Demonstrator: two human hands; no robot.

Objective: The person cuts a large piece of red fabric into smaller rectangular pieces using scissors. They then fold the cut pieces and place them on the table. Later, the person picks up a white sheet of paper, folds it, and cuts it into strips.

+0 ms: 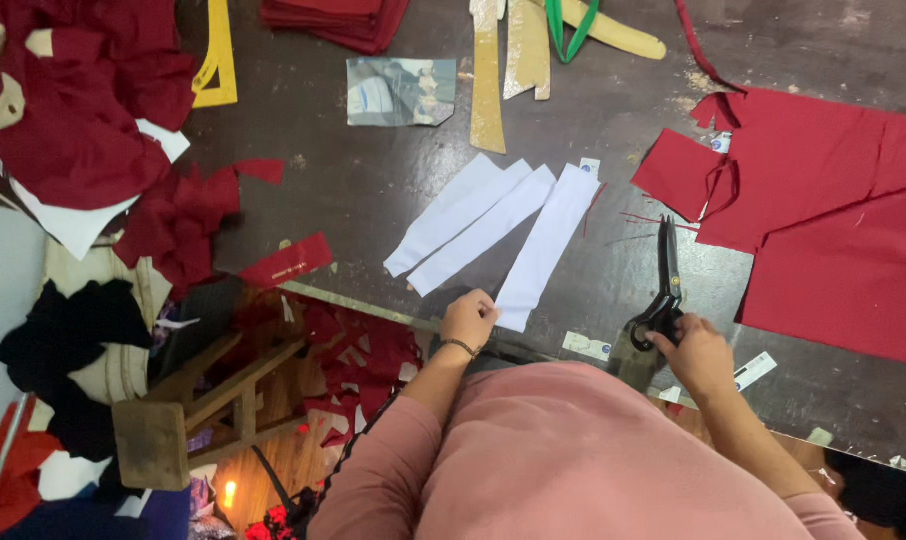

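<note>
Cut so far: three long white paper strips [493,225] lie fanned on my dark worktop [373,190].
Left hand [469,318]: pinching the nearest strip's end.
Right hand [698,355]: gripping black scissors [665,285], blades closed.
Uncut: red cloth panels [823,210].

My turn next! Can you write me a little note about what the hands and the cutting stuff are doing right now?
Left hand: fingers pinch the near end of the white fabric strips.
Right hand: grips the handles of the black scissors, which lie flat on the table, blades shut and pointing away.
Red fabric lies right of the scissors.
Done: several white strips lie cut, fanned out.
Left: the red fabric beside the scissors looks uncut.
</note>
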